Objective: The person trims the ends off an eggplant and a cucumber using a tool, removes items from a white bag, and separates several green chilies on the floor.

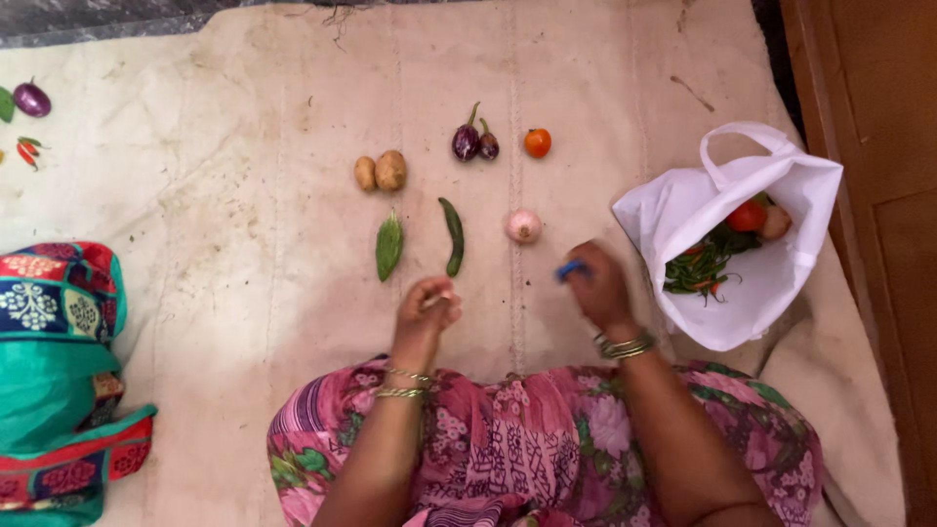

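Small blue object (pixel 571 269) clamped in right hand (pixel 597 289) fingers; left hand (pixel 426 310) fingers curled together; stained cream cloth (pixel 244 244) over floor.

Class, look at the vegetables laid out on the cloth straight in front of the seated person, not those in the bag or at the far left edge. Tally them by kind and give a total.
Potatoes: 2
Small purple aubergines: 2
Tomato: 1
Onion: 1
Ridged green gourd: 1
Long green vegetable: 1
Total: 8
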